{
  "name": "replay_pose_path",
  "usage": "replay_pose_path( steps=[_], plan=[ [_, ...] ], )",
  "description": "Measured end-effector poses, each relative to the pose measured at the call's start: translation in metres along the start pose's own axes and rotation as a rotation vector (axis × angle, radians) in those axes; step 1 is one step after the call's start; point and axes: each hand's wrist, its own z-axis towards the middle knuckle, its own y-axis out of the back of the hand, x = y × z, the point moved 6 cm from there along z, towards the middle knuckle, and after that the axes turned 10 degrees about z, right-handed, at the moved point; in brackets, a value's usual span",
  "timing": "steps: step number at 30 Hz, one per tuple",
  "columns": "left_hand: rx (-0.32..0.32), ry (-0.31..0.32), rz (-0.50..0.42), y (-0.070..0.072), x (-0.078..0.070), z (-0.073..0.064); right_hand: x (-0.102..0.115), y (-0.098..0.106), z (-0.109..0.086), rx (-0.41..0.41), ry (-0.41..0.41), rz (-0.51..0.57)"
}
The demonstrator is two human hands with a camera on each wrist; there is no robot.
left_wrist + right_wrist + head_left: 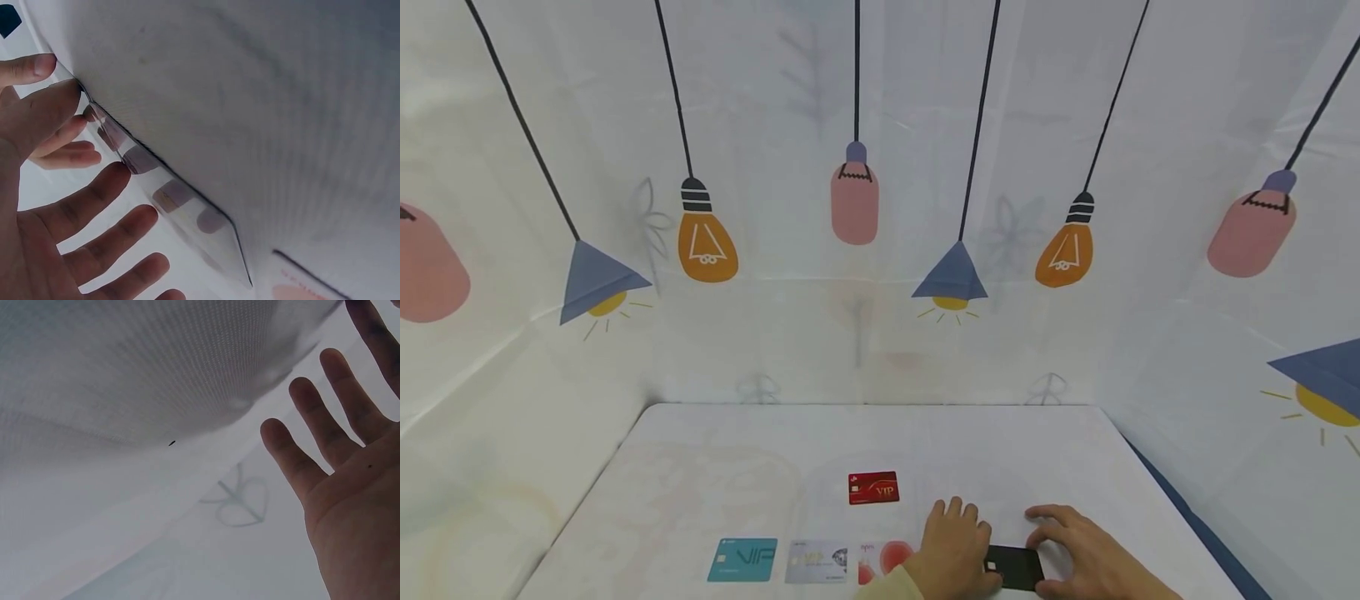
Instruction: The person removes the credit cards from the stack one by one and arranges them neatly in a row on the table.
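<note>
A black card (1017, 568) with a small chip lies between my two hands on the white table. At its left end, my left hand (951, 546) grips it, thumb over the lower corner and the other fingers fanned out beyond the far edge. My right hand (1086, 554) pinches its right end, index finger at the upper corner and thumb at the lower one. In the left wrist view the glossy card (187, 203) mirrors the fingers of the left hand (75, 231). Straight fingers of the right hand (350, 462) show in the right wrist view, where the card is hidden.
Left of my hands, a teal VIP card (742, 560), a silver card (817, 562) and a pink-and-white card (868, 560) form a row. A red VIP card (873, 488) lies farther back. Patterned curtain (880, 333) encloses the white table (737, 450).
</note>
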Motion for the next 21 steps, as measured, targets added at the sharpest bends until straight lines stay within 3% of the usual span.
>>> replay_pose_path(
  steps=[14, 21],
  plan=[
    [0.012, 0.040, 0.031, 0.000, 0.000, 0.003, -0.002, 0.002, 0.005, -0.003, 0.006, -0.004],
    [-0.008, 0.023, -0.028, -0.001, 0.010, 0.005, 0.003, 0.009, 0.012, -0.133, 0.044, -0.025]
  ],
)
